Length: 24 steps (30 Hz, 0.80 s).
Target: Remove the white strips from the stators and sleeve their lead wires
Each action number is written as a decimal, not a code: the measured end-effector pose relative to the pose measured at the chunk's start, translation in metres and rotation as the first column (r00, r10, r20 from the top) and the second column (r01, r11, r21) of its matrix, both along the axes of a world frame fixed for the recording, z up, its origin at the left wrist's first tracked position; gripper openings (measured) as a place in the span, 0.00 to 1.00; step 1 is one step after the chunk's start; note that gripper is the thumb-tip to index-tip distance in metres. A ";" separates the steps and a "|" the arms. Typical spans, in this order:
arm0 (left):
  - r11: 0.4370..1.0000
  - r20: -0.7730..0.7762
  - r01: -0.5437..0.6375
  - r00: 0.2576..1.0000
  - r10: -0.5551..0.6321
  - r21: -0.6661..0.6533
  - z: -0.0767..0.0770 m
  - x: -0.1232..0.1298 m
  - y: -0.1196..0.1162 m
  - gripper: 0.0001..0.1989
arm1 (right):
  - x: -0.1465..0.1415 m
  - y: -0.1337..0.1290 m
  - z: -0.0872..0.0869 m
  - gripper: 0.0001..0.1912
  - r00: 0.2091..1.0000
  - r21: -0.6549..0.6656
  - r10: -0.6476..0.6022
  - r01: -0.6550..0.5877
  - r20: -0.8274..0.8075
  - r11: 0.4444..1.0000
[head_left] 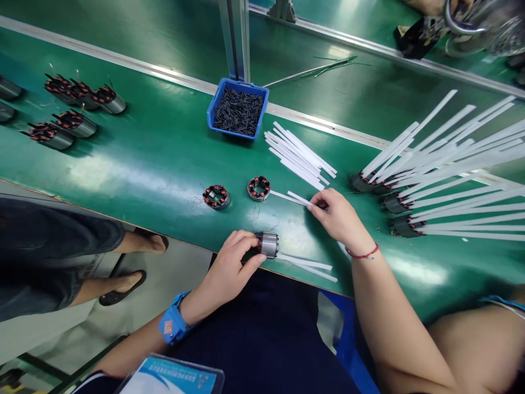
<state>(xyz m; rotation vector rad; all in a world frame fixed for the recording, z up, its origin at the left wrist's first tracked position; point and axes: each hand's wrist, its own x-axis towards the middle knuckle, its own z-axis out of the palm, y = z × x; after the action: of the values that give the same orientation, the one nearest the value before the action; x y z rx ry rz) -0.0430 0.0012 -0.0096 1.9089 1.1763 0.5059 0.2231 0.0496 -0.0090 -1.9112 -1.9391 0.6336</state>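
My left hand (229,265) is closed around a motor stator (269,244) lying on its side near the bench's front edge. Two white strips (309,264) stick out of its right end. Farther right, my right hand (338,215) pinches thin white strips (296,197) between thumb and fingers; their free ends point left. One strip reaches close to an upright ring-shaped stator (258,188) with copper windings, though I cannot tell whether it touches. To that one's left stands another stator (216,197) with loose thin wires. Beyond my right hand lies a pile of loose white strips (299,156).
A blue bin (211,117) of short black tubes stands at the back. Several stators with long white strips (451,180) lie at right; several more stators (84,125) at far left. A metal post (235,41) rises behind the bin. Another person's legs (98,284) are at left.
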 end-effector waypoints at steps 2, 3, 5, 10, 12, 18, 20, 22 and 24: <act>1.000 -0.008 -0.009 1.000 0.009 -0.005 0.000 0.000 -0.001 0.06 | -0.004 -0.013 0.009 0.04 0.992 0.017 -0.029 0.032 -0.125 0.999; 1.000 -0.011 -0.011 1.000 0.011 -0.006 0.000 -0.001 -0.001 0.06 | -0.006 -0.023 0.014 0.05 0.982 -0.002 -0.028 0.028 -0.187 1.000; 1.000 -0.016 -0.013 1.000 0.012 -0.010 0.000 -0.001 -0.002 0.07 | -0.011 -0.045 0.024 0.07 0.960 -0.089 0.022 -0.049 -0.278 0.995; 1.000 -0.026 -0.001 1.000 0.001 -0.025 -0.001 -0.002 0.000 0.07 | -0.018 -0.083 0.031 0.11 0.942 -0.273 0.068 -0.164 -0.329 0.948; 1.000 -0.029 0.007 1.000 -0.008 -0.021 -0.002 -0.002 0.001 0.08 | -0.022 -0.086 0.028 0.11 0.935 -0.301 0.021 -0.135 -0.354 0.944; 1.000 -0.036 0.013 0.999 -0.013 0.010 -0.001 -0.003 0.001 0.10 | -0.052 -0.073 0.015 0.08 0.799 -0.370 -0.094 -0.168 -0.594 0.914; 0.999 -0.021 0.033 0.999 -0.033 0.000 -0.001 -0.006 0.001 0.11 | -0.061 -0.070 0.011 0.08 0.712 -0.424 -0.170 -0.194 -0.681 0.885; 0.998 0.013 0.065 0.998 -0.065 -0.021 -0.001 -0.010 0.002 0.12 | -0.066 -0.069 0.008 0.08 0.640 -0.469 -0.242 -0.209 -0.729 0.858; 0.995 0.050 0.088 0.995 -0.086 -0.044 -0.001 -0.014 0.003 0.12 | -0.068 -0.070 0.007 0.08 0.603 -0.492 -0.282 -0.213 -0.746 0.844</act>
<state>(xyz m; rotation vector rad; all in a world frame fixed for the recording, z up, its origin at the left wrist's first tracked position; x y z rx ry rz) -0.0566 0.0046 -0.0108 1.8897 1.0601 0.4709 0.1548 -0.0207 -0.0022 -1.4453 -1.1574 1.8245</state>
